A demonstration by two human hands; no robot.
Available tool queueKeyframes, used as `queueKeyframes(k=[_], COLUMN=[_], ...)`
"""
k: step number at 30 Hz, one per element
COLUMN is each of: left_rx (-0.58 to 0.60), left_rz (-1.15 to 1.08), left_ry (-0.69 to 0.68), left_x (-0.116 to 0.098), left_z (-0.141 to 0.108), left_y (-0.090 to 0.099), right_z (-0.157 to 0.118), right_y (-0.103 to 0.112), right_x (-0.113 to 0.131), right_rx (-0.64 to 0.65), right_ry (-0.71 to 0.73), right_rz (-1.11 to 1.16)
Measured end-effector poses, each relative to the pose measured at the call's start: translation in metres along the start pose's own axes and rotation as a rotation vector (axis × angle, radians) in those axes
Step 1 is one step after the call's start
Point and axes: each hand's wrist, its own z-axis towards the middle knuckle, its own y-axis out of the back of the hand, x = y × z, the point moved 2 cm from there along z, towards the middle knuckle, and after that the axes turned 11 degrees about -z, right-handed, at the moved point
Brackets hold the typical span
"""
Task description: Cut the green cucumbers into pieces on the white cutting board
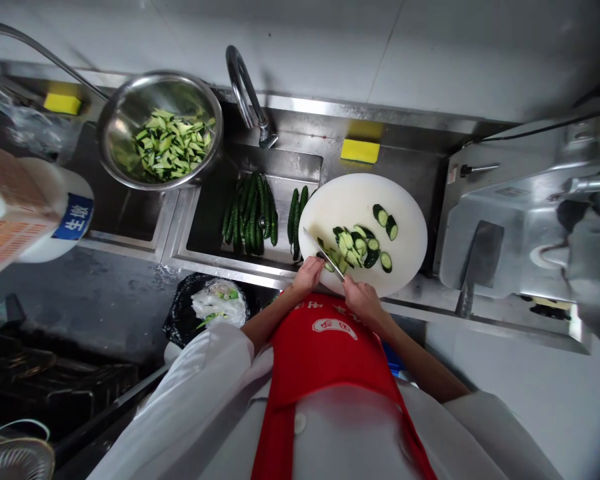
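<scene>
My right hand (363, 300) is wrapped round the handle of a knife (330, 261), its blade slanting up and left over the near left part of a round white cutting board (405, 200). My left hand (309, 273) is at the board's near left edge, fingers curled on a cucumber right beside the blade; most of that cucumber is hidden by the fingers. To the right of the blade lies a heap of cut cucumber pieces (351, 247). A few thicker slices (386, 261) lie apart from it, farther right on the board.
Whole cucumbers (251, 213) lie in the sink (295, 167), left of the board. Beyond stands a steel bowl (111, 150) of cut cucumber. A faucet (245, 87) and a yellow sponge (360, 151) are behind. A cleaver (483, 257) rests right; a black-lined bin (177, 310) stands lower left.
</scene>
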Motion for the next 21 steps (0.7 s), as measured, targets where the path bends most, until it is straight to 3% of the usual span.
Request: queueKeyframes(k=[14, 21], left_rx=[0.064, 0.069], left_rz=[0.031, 0.041], left_ry=[-0.021, -0.032], left_x=[0.008, 0.009], left_z=[-0.005, -0.006], left_y=[0.002, 0.003], right_z=[0.0, -0.01], right_y=[0.002, 0.004], right_x=[0.003, -0.008], right_rx=[0.026, -0.031], right_ry=[-0.007, 0.018], right_rz=[-0.01, 0.003])
